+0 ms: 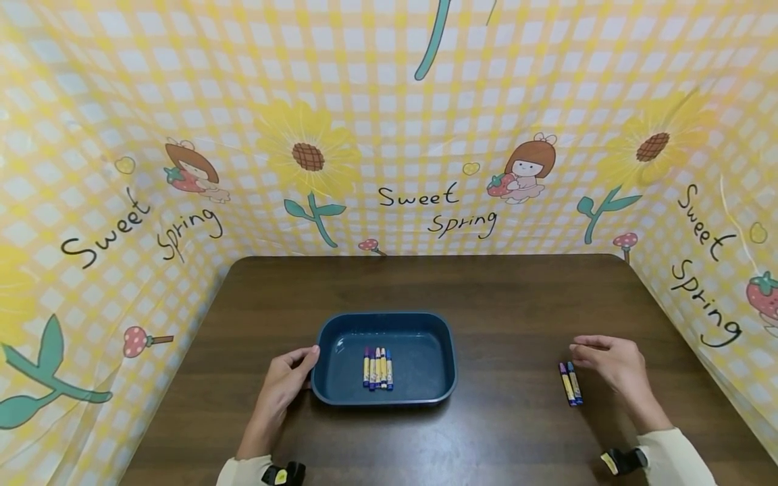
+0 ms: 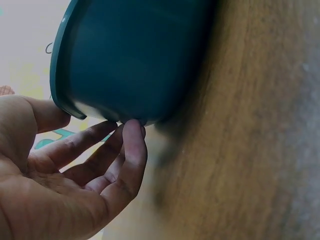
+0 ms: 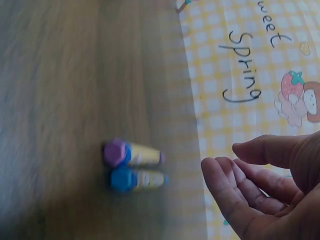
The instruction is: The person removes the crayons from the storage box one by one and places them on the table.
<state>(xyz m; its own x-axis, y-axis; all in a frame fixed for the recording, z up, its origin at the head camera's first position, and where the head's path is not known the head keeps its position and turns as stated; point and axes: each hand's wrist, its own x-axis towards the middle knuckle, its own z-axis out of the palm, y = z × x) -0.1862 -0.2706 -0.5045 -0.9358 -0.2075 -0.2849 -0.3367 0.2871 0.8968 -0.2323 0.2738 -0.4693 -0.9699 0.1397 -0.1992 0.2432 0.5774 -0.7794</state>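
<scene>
A dark teal rectangular tray (image 1: 384,397) stands on the table, left of its middle. My left hand (image 1: 286,376) holds the tray's left end. In the left wrist view the thumb (image 2: 50,116) is at the tray's rim and the bent fingers (image 2: 134,150) meet its outer wall. Several crayons (image 1: 378,370) lie side by side inside the tray. Two more crayons, one purple-tipped (image 3: 142,154) and one blue-tipped (image 3: 145,179), lie together on the table at the right. Close beside their far ends hovers my right hand (image 1: 614,364), fingers loosely bent, holding nothing.
The brown wooden table (image 1: 498,290) has rounded far corners. A yellow checked cloth (image 1: 389,121) with sunflowers and lettering hangs like a wall behind it and along both sides. Black straps (image 1: 626,462) sit on both wrists.
</scene>
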